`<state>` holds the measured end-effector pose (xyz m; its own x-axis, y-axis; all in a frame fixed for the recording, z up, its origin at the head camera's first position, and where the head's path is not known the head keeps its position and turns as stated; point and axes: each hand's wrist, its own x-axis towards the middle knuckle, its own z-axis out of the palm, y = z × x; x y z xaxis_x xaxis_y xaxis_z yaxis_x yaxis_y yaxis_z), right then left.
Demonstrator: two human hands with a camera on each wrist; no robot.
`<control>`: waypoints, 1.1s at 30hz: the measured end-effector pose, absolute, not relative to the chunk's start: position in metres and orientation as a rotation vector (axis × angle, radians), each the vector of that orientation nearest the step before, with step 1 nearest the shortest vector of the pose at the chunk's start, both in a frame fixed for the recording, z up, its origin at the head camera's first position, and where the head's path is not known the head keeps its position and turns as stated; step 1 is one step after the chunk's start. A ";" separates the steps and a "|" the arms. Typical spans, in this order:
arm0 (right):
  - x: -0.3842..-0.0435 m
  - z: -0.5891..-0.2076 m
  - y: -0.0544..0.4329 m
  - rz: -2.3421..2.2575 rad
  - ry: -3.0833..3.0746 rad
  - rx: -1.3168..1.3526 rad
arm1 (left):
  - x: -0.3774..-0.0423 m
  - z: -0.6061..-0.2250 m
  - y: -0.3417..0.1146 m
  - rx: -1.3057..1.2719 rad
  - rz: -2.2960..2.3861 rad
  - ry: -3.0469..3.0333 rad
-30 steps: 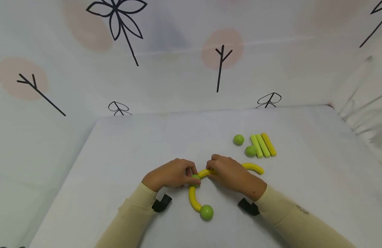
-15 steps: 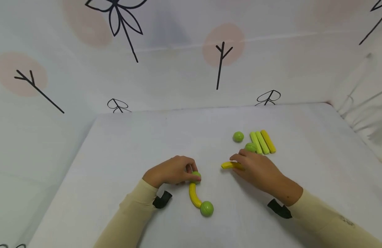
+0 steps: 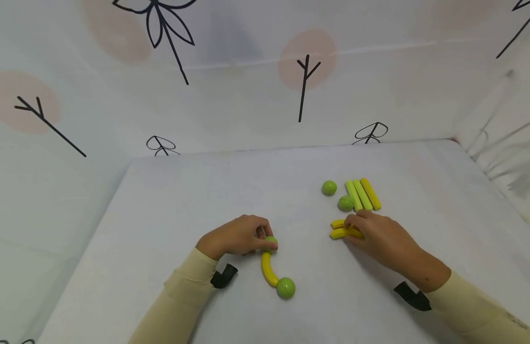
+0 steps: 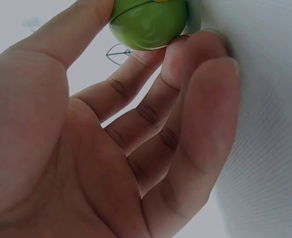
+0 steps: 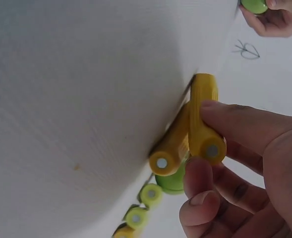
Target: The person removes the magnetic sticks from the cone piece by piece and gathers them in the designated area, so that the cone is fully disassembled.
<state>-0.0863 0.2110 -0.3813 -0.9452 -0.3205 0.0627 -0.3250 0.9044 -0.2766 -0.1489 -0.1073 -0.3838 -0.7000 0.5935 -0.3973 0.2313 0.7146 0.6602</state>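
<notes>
In the head view my left hand [image 3: 237, 237] pinches a green ball [image 3: 271, 242] between thumb and fingers, low over the white table. From that ball a curved yellow rod [image 3: 268, 271] runs toward me and meets a second green ball [image 3: 286, 288]. To the right, my right hand [image 3: 387, 241] holds another curved yellow rod [image 5: 204, 119] between thumb and fingers, a round metallic disc showing in its end. Right beside it lies one more curved yellow rod [image 5: 171, 148], farther from me and partly hidden behind the fingers in the head view.
Beyond the right hand are two green balls [image 3: 329, 187], two light green straight rods [image 3: 353, 195] and a yellow straight rod [image 3: 370, 193], the rods lying side by side. A white cloth wall [image 3: 230, 110] with plant drawings rises behind the table [image 3: 196, 191].
My right hand has drawn a curved yellow rod away from the left hand's ball, rightward to beside the other curved rod. The left hand has stayed on its ball.
</notes>
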 end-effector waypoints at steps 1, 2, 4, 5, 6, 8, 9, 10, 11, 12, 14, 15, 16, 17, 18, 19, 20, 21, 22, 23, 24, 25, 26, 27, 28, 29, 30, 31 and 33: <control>-0.086 -0.382 0.212 0.456 -3.054 0.517 | -0.149 -0.384 -0.107 0.625 0.780 2.311; -0.086 -0.382 0.212 0.462 -3.057 0.514 | -0.149 -0.383 -0.107 0.626 0.780 2.312; -0.086 -0.384 0.213 0.473 -3.066 0.511 | -0.149 -0.383 -0.107 0.629 0.780 2.313; -0.086 -0.384 0.213 0.476 -3.073 0.508 | -0.149 -0.383 -0.107 0.630 0.780 2.312; -0.086 -0.385 0.213 0.471 -3.078 0.505 | -0.149 -0.382 -0.107 0.631 0.780 2.313; -0.087 -0.386 0.213 0.461 -3.083 0.501 | -0.148 -0.382 -0.106 0.628 0.779 2.314; -0.087 -0.387 0.213 0.457 -3.084 0.503 | -0.148 -0.382 -0.106 0.626 0.778 2.315; -0.087 -0.388 0.213 0.452 -3.084 0.505 | -0.148 -0.382 -0.106 0.624 0.778 2.315; -0.087 -0.389 0.213 0.444 -3.082 0.507 | -0.148 -0.382 -0.106 0.623 0.775 2.316; -0.087 -0.389 0.213 0.440 -3.078 0.509 | -0.148 -0.382 -0.106 0.623 0.774 2.316; -0.088 -0.390 0.214 0.437 -3.067 0.517 | -0.148 -0.382 -0.106 0.625 0.778 2.315; -0.088 -0.390 0.214 0.437 -3.063 0.523 | -0.148 -0.382 -0.107 0.626 0.780 2.314; -0.088 -0.390 0.214 0.435 -3.064 0.522 | -0.148 -0.382 -0.107 0.626 0.782 2.312; -0.088 -0.390 0.214 0.435 -3.065 0.521 | -0.148 -0.382 -0.107 0.625 0.784 2.310; -0.088 -0.390 0.214 0.440 -3.067 0.519 | -0.148 -0.382 -0.107 0.624 0.786 2.308; -0.089 -0.390 0.214 0.440 -3.070 0.518 | -0.148 -0.382 -0.107 0.624 0.788 2.308; -0.089 -0.390 0.214 0.440 -3.075 0.515 | -0.148 -0.382 -0.107 0.624 0.788 2.308; -0.089 -0.390 0.214 0.441 -3.079 0.512 | -0.148 -0.381 -0.107 0.624 0.788 2.308; -0.089 -0.390 0.213 0.441 -3.083 0.508 | -0.148 -0.381 -0.107 0.624 0.788 2.308; -0.089 -0.389 0.213 0.444 -3.085 0.506 | -0.148 -0.381 -0.107 0.626 0.787 2.310; -0.089 -0.389 0.213 0.446 -3.085 0.506 | -0.148 -0.381 -0.107 0.627 0.785 2.313; -0.088 -0.388 0.213 0.449 -3.082 0.507 | -0.148 -0.382 -0.107 0.630 0.783 2.315; -0.088 -0.388 0.213 0.454 -3.077 0.508 | -0.148 -0.382 -0.106 0.634 0.778 2.320; -0.088 -0.387 0.212 0.459 -3.069 0.510 | -0.148 -0.382 -0.106 0.643 0.772 2.327; -0.087 -0.386 0.211 0.469 -3.062 0.515 | -0.147 -0.383 -0.105 0.653 0.764 2.337; -0.087 -0.385 0.210 0.487 -3.056 0.515 | -0.147 -0.384 -0.104 0.665 0.754 2.351; -0.087 -0.384 0.209 0.503 -3.050 0.520 | -0.147 -0.385 -0.103 0.679 0.743 2.367; -0.088 -0.383 0.206 0.521 -3.047 0.525 | -0.147 -0.386 -0.102 0.693 0.732 2.386; -0.089 -0.381 0.200 0.550 -3.045 0.536 | -0.147 -0.388 -0.100 0.722 0.710 2.434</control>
